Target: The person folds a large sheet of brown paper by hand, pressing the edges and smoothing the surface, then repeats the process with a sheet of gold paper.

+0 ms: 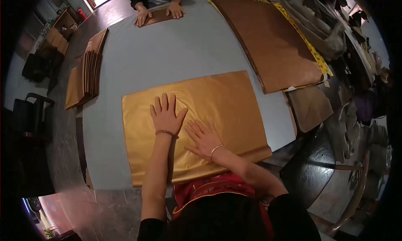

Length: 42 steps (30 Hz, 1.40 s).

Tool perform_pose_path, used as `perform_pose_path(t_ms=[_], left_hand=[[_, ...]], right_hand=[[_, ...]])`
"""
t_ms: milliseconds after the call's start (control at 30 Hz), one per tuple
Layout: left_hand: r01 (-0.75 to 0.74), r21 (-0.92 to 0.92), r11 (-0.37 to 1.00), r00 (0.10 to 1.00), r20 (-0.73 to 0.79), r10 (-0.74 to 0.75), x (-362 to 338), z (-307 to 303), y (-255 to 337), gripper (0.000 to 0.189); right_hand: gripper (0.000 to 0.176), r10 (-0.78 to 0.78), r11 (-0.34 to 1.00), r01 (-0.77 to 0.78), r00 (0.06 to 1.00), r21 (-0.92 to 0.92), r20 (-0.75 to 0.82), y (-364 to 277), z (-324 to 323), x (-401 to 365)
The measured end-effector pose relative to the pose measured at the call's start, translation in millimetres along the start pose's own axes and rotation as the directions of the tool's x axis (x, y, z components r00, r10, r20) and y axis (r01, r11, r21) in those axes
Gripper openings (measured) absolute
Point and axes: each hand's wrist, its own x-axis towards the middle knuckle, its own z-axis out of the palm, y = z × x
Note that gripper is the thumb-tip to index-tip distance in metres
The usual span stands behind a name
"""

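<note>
A large golden-brown sheet (226,94), shiny like coated paper, lies on the table in front of me. Its near edge curls slightly at the lower right and reaches the table's front edge by my red apron. My left hand (166,117) rests flat on the sheet's left half, fingers spread, a band around the wrist. Just right of it and a little nearer, my right hand (205,138) also presses flat with fingers apart, a bracelet at the wrist. Small wrinkles show around both hands. Neither hand holds anything.
The pale table (167,52) carries a brown sheet stack (272,40) with yellow edging at back right. Folded brown pieces (90,73) are piled on the left edge. Across the table, a person's hands (159,14) lie on a folded brown piece. A black chair (33,113) stands left.
</note>
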Motion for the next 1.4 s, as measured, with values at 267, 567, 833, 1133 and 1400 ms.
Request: perform_pose_path(t_ms=[267,567,833,1133,1400], left_hand=[[0.034,0.028,0.999,0.993,0.113,-0.037,1.0,-3.3,2.0,0.071],[0.025,0.009,1.000,0.997,0.077,-0.026,-0.2,-3.6,0.4,0.072],[0.030,0.034,0.999,0.997,0.074,-0.032,0.4,-6.1,1.5,0.071],[0.107,-0.044,0.993,0.992,0.068,-0.104,-4.0,-4.6,-27.8,0.067],[0.546,0.139,0.826,0.838,-0.086,-0.539,-109.5,-33.8,-133.7,0.065]], right_hand=[[0.073,0.568,0.822,-0.541,0.796,0.177,-0.207,101.2,20.2,-130.9],[0.069,0.424,0.906,-0.401,0.850,0.138,-0.313,81.0,-10.9,-94.0],[0.067,0.008,0.999,-0.021,0.966,-0.049,-0.260,31.2,-3.3,35.0],[0.073,0.056,0.989,-0.072,0.991,-0.131,-0.120,29.9,-10.1,42.4],[0.071,0.073,0.982,-0.091,0.991,-0.164,-0.113,28.6,-8.1,44.0]])
